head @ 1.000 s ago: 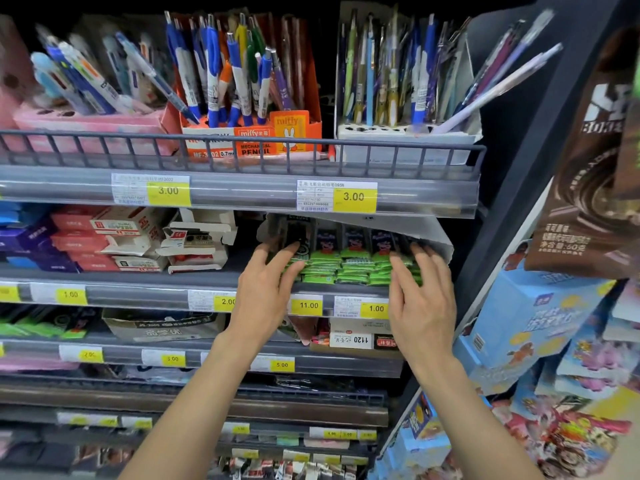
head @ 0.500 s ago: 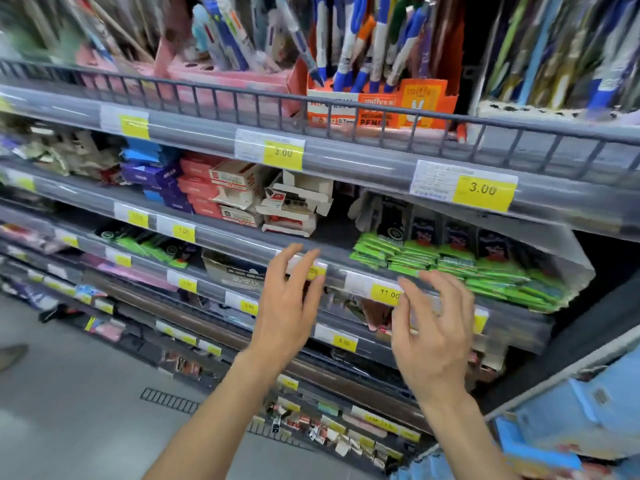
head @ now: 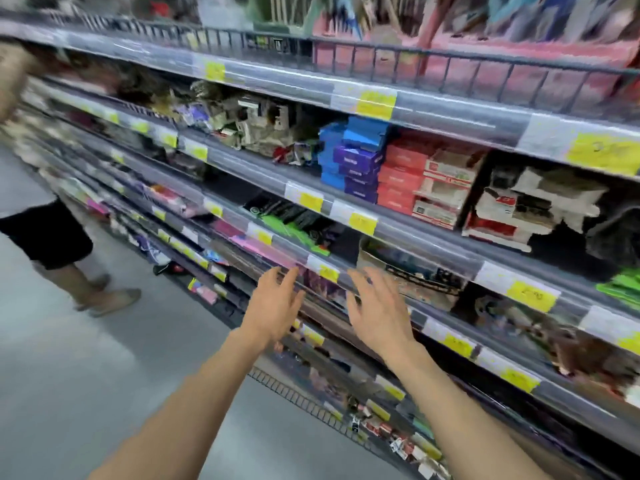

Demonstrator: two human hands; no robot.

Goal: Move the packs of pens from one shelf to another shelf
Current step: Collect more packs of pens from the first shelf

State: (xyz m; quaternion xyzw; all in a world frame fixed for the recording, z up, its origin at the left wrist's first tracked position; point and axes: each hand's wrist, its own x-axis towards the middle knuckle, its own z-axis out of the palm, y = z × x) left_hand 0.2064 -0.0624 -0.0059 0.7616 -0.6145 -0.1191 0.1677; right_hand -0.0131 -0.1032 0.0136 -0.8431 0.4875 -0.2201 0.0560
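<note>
Green pen packs [head: 621,289] now far right, blurred; hands empty.

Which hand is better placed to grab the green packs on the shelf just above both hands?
Left, marginally: the left hand hangs open almost directly below the green packs; the right hand sits further right.

green pen packs [head: 621,289], blurred, lying on shelf [head: 450,252], far right

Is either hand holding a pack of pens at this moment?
No. The left hand and right hand both hover with fingers spread in front of the shelf edge, holding nothing.
</note>
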